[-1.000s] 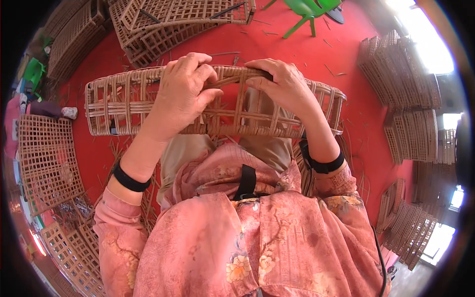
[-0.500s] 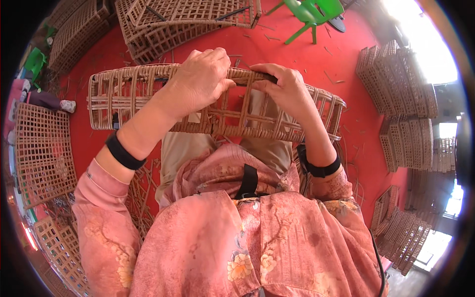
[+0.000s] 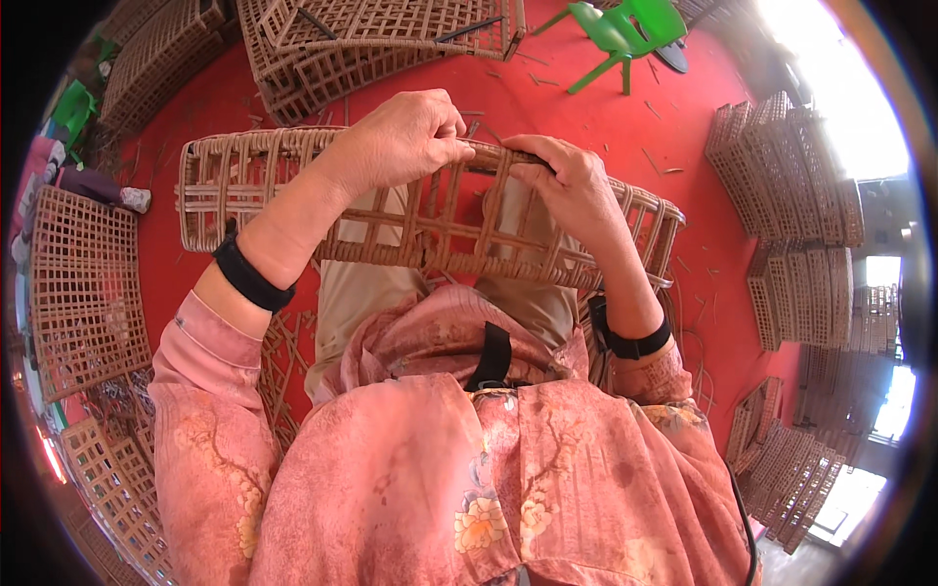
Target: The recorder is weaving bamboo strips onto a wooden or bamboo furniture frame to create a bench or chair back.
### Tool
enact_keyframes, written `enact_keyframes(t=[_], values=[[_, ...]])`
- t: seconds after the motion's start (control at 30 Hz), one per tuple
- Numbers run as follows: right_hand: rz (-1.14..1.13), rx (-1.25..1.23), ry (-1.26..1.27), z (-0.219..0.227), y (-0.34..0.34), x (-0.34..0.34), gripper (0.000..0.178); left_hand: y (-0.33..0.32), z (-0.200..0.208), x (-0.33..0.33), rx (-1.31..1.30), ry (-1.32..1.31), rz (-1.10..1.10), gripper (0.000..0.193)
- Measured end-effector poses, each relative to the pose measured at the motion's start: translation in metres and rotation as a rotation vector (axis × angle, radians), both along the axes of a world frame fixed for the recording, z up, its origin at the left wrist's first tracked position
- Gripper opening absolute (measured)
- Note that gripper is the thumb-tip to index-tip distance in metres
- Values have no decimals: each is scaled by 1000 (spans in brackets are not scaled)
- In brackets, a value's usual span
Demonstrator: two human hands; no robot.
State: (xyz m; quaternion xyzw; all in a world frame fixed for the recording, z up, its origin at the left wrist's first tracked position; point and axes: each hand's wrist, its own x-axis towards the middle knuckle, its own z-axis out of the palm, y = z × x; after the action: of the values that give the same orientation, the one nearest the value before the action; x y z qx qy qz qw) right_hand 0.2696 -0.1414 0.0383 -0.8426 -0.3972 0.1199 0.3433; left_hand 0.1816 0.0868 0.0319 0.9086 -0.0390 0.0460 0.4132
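A long, open-woven wicker basket (image 3: 430, 220) in brown cane lies across my thighs, its far rim wrapped with strands. At the middle of that rim, my left hand (image 3: 415, 137) is closed in a pinch with the knuckles raised; what sits between its fingertips is hidden, perhaps a thin strand. Just to the right, my right hand (image 3: 567, 176) grips the same rim, fingers over the far side and thumb on the near side. A dark patch shows under its fingers. Both forearms carry black bands.
Stacked woven panels (image 3: 391, 49) lie on the red floor (image 3: 586, 117) ahead, beside a green plastic chair (image 3: 625, 39). Tall stacks of woven baskets (image 3: 782, 176) stand to the right. Another lattice panel (image 3: 88, 293) leans at the left. Cane scraps (image 3: 283, 366) litter the floor.
My left hand has shifted slightly right and down along the rim, its fingers turned more to the right. The right hand keeps its grip, and the basket has tilted slightly.
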Motion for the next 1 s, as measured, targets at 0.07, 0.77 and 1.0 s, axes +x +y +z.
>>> enact_keyframes(t=[0.07, 0.77, 1.0], values=[[25, 46, -42, -6, -2, 2, 35, 0, 2, 1, -4, -9, -12, 33], [-90, 127, -18, -20, -23, -48, 57, -26, 1, -49, -135, 252, 35, 22], [-119, 127, -147, -27, -28, -56, 57, -36, -15, -53, -130, 138, 50, 25]])
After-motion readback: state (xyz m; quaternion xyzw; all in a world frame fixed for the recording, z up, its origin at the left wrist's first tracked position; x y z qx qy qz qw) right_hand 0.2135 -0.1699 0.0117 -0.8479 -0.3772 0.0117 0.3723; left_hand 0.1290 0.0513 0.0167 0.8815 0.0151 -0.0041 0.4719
